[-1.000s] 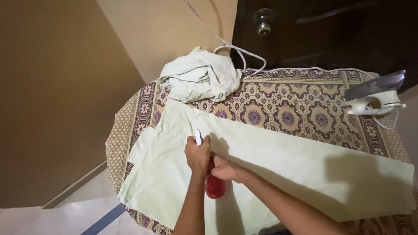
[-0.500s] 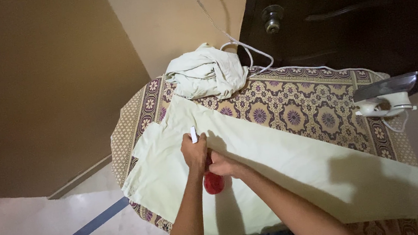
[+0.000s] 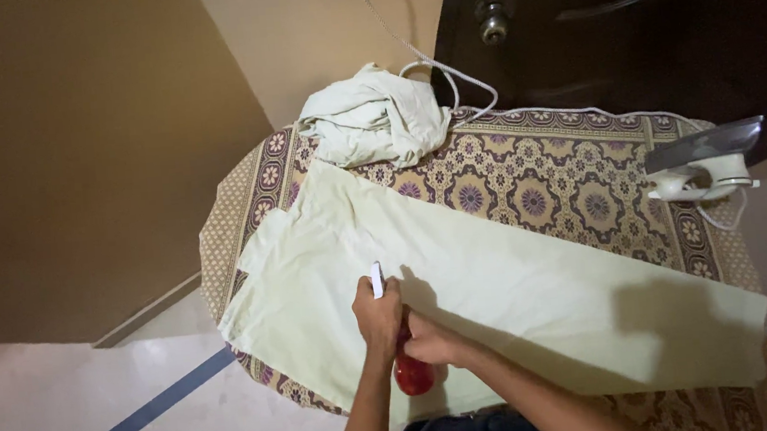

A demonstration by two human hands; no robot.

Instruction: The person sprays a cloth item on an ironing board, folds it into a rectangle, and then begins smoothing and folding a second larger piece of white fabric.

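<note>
Nearest the camera, both forearms reach up from the bottom edge and meet over the near side of the table. The left hand (image 3: 379,316) is wrapped around the upper part of a red spray bottle (image 3: 412,375), its fingers closed on the neck below the white nozzle (image 3: 376,280), which sticks up past the knuckles and points away from the person. The right hand (image 3: 432,339) lies just beside the left one and touches the same bottle lower down; it seems to be curled around the red body, though the left hand hides most of its fingers, so how firmly it grips cannot be told. The bottle is held above a long pale green cloth (image 3: 536,295) that is spread flat and runs slantwise from the table's left end to its right edge, with the hands' shadow falling on it. The cloth rests on a patterned cover (image 3: 564,192) of brown, cream and purple medallions that drapes the rounded table. Farther back on the left, a crumpled heap of pale green fabric (image 3: 371,121) sits at the table's far edge. On the right, well apart from the hands, a white iron (image 3: 704,172) stands on its heel with its metal soleplate showing. A white cord (image 3: 446,78) loops behind the heap and up the beige wall, beside a dark door with a round knob (image 3: 494,15).
</note>
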